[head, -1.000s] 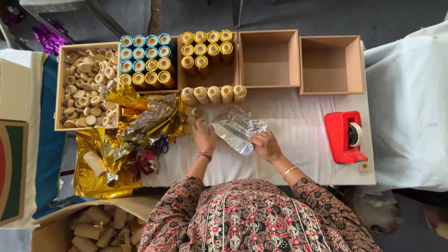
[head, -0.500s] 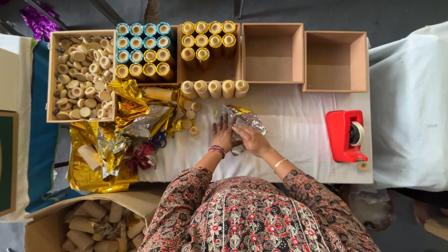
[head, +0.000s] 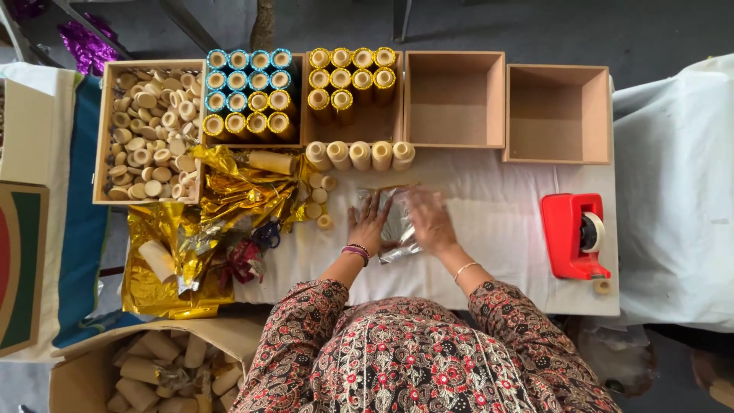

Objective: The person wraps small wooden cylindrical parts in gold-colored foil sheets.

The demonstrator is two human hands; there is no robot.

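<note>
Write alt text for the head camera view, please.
Both hands, left hand and right hand, press a silver foil sheet flat on a white table. Behind stand boxes of wrapped tubes, crumpled gold foil and a red tape dispenser.

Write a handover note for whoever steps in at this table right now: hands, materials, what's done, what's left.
Left hand and right hand: both flat on the silver foil sheet, pressing it on the white tablecloth.
Materials: a row of five bare tubes just beyond the foil; gold foil pile and scissors to the left; red tape dispenser to the right.
Done: blue- and gold-wrapped tubes stand in two boxes.
Left: two empty boxes; a box of loose caps unused.
</note>
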